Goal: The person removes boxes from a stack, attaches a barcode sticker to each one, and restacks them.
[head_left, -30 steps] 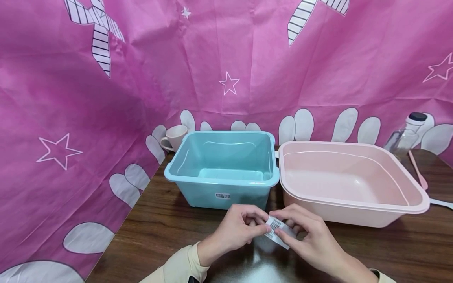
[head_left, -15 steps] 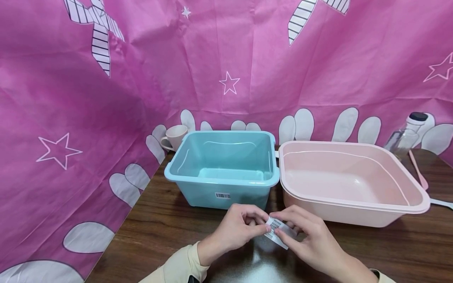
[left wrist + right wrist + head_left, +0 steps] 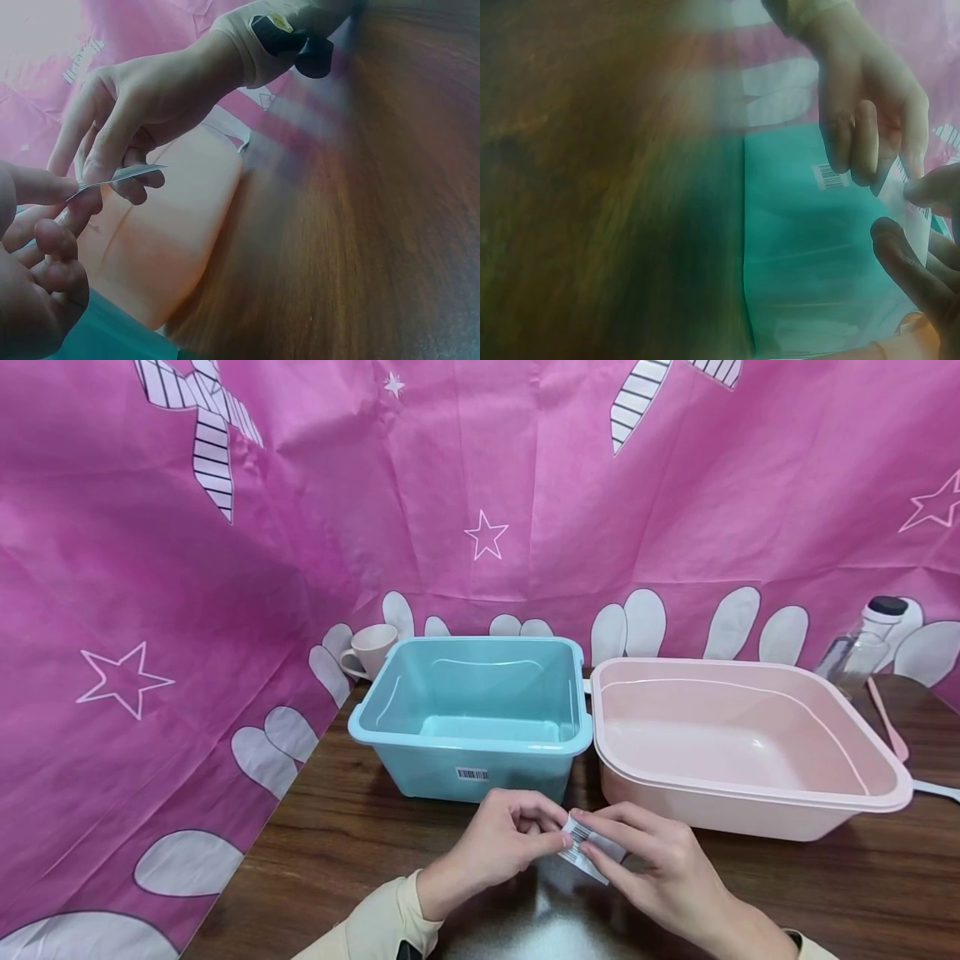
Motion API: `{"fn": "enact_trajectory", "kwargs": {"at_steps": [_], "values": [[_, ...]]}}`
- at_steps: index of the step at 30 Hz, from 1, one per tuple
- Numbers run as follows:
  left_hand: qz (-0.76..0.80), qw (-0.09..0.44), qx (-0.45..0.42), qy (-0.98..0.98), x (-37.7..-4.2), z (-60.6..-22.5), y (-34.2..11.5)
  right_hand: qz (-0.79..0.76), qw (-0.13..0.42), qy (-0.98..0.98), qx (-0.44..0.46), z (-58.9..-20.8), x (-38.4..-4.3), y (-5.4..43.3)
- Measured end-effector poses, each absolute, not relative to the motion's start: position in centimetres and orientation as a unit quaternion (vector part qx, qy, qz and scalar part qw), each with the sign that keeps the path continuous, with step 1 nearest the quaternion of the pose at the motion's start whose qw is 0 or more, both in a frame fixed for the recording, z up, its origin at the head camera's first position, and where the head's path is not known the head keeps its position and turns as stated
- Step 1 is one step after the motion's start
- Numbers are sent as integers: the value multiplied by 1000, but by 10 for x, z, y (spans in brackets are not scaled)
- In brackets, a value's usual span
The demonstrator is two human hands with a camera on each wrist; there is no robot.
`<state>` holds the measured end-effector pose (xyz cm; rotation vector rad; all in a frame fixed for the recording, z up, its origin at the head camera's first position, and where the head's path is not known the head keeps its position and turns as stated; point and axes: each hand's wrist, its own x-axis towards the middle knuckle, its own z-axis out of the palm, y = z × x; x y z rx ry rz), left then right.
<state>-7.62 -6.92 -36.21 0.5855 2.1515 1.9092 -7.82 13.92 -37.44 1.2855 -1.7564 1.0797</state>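
Note:
A small white barcode label sheet [image 3: 597, 862] is held up between both hands, in front of the two tubs. My left hand [image 3: 504, 837] pinches its left edge between thumb and forefinger. From the other side my right hand [image 3: 663, 872] pinches it too, thumb near the printed bars and forefinger at the top edge. Seen edge-on in the left wrist view, the label sheet [image 3: 131, 173] looks thin and slightly bent. In the right wrist view its printed lines are partly covered by fingertips. Behind the hands stands a blue tub [image 3: 480, 745] with a barcode sticker [image 3: 472, 774] on its front.
A pink tub [image 3: 720, 797] stands right of the blue one. At the back left is a mug [image 3: 372, 650]. A clear bottle with a dark cap [image 3: 858, 652], a pink spoon [image 3: 887, 722] and a pale handle [image 3: 935, 790] lie around the pink tub's right side on the wooden table [image 3: 315, 852].
Both hands stay almost in place with the label sheet between them. My right forefinger has shifted slightly over the sheet's top edge. The tubs have not moved.

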Motion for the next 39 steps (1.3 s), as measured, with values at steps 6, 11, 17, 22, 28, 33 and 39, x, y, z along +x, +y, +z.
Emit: {"fn": "enact_trajectory", "kwargs": {"at_steps": [6, 11, 17, 22, 28, 33, 39], "values": [[652, 110, 192, 725, -76, -360, -69, 380, 386, -674, 503, -369, -78, 137], [654, 114, 188, 724, -76, -360, -70, 352, 410, -669, 510, -365, -78, 137], [656, 116, 189, 721, -75, -360, -70, 340, 429, -668, 505, -361, -77, 137], [656, 117, 189, 721, -75, -360, -71, 338, 436, -667, 501, -361, -77, 136], [654, 117, 191, 723, -75, -360, -72, 326, 447, -669, 498, -360, -76, 136], [655, 118, 194, 721, -76, -361, -72, 317, 455, -666, 498, -358, -76, 135], [658, 121, 191, 718, -76, -360, -72, 328, 443, -670, 498, -359, -76, 134]]}}
